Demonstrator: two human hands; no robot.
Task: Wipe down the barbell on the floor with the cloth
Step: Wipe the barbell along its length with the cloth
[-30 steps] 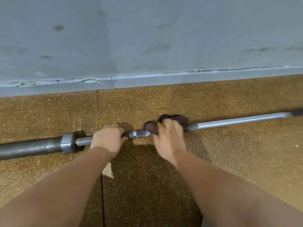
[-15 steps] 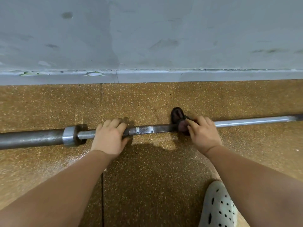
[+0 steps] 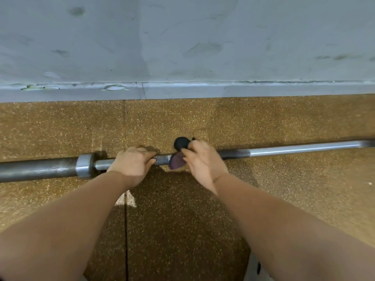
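i read soft, fairly bright light from behind the camera (wide lens bows the edges). glare streaks the barbell (image 3: 304, 148), a shadow darkens the floor (image 3: 182, 230), the right hand (image 3: 203, 163) is blurred.

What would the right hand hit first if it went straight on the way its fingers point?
Past the dark cloth it grips on the steel barbell, the right hand points forward-left over speckled brown floor; probably the grey wall skirting first, depth unclear.
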